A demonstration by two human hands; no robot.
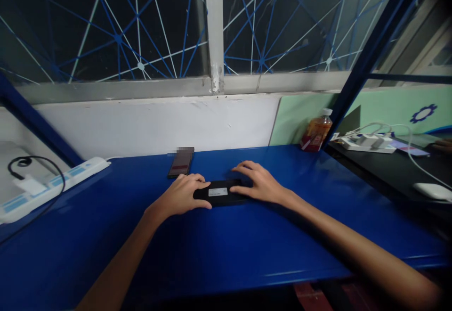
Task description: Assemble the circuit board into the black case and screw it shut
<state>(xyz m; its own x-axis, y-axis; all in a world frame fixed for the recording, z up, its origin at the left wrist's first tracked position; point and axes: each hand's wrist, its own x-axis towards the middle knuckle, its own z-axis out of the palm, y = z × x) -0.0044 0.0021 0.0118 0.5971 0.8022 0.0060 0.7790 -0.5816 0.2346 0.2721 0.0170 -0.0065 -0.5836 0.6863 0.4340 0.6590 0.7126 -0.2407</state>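
Note:
A flat black rectangular object (pixel 224 199) with a pale printed label lies on the blue table (pixel 212 245); its exact kind I cannot make out. My left hand (pixel 183 192) grips its left end, the thumb along the near edge and the fingers over the far edge. Over the right end, my right hand (pixel 263 184) is open, fingers spread, its thumb at the top surface near the label. Whether that thumb presses on it I cannot tell. Just behind my left hand lies a dark smartphone (pixel 181 162).
On the left lies a white power strip (pixel 81 172) with a black cable (pixel 62 179). A bottle of orange drink (pixel 318 129) stands at the back right, beside a blue frame post (pixel 353 85). Farther right, a black desk (pixel 374 169) holds chargers and cables (pixel 376 140).

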